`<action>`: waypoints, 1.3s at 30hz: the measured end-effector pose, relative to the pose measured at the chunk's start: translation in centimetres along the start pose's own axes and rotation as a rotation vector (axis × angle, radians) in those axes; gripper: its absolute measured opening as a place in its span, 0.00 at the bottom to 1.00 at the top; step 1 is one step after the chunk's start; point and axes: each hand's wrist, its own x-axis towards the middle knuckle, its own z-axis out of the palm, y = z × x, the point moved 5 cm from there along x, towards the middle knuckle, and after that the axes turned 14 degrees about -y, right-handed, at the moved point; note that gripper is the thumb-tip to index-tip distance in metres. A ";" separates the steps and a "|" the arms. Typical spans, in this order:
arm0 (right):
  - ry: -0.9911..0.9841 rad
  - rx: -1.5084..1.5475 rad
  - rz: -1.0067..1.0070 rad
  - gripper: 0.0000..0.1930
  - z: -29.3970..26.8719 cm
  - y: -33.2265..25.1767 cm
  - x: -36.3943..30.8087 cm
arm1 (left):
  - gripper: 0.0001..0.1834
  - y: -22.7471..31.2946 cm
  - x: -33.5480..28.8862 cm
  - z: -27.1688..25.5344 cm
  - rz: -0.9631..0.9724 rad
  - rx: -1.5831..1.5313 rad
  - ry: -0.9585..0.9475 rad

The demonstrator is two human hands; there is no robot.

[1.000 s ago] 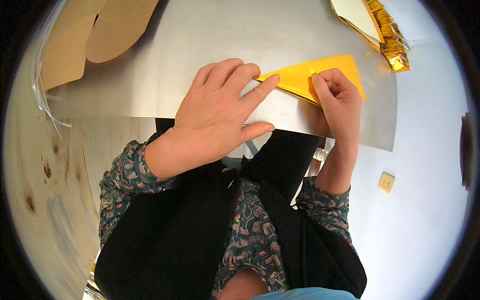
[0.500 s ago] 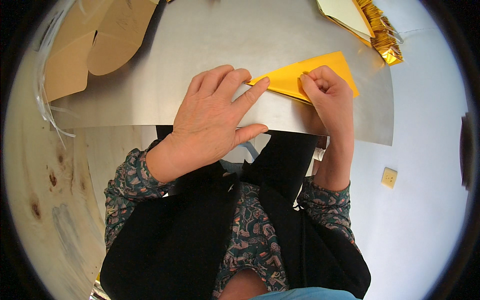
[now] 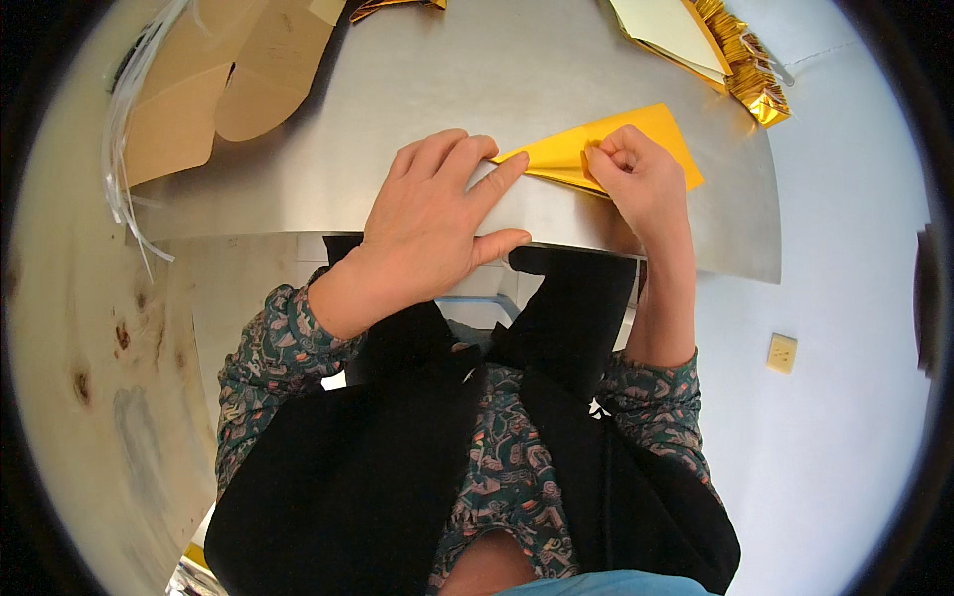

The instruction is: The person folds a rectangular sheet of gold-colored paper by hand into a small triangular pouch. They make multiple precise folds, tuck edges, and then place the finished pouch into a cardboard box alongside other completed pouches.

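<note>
- In the head view, the person's left hand (image 3: 427, 204) lies spread, its index fingertip on the narrow left tip of a folded yellow paper (image 3: 561, 151); the right hand (image 3: 641, 184) is curled into a loose fist, its thumb tip against the paper's middle. The two hands are apart.
- Compared with a second ago, the right hand has slid left toward the narrow tip, while the left fingertip has stayed there.
- The paper lies on the near right part of the metal table (image 3: 477, 79); the right hand covers some of it.
- Far left stands a brown cardboard box (image 3: 199, 99) with white strips (image 3: 119, 169) beside it.
- Far right are a pale sheet (image 3: 671, 35) and a pleated gold bundle (image 3: 750, 65); a gold piece (image 3: 402, 8), cut off by the view, has come in at the far edge.
- Counted: two hands, one folded yellow paper, one box, one pleated bundle, one wall socket (image 3: 782, 353); the strips overlap too much to count.
</note>
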 end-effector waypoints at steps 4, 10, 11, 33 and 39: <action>-0.040 0.004 0.042 0.12 0.2 0.7 0.8 | 0.32 -0.3 0.2 0.5 0.022 0.009 0.028; -0.060 -0.045 0.085 0.13 0.1 0.7 1.5 | 0.32 -0.6 1.3 1.3 0.036 0.067 0.045; -0.060 -0.032 0.082 0.13 0.0 0.7 1.5 | 0.32 -0.4 1.5 1.3 0.044 0.078 0.055; 0.226 -0.274 -0.124 0.12 -0.2 -1.3 0.6 | 0.32 0.1 3.0 2.1 0.022 0.170 -0.031; 0.207 -0.465 -0.611 0.14 4.5 -6.0 -3.8 | 0.23 -0.3 3.3 2.6 0.052 0.193 -0.045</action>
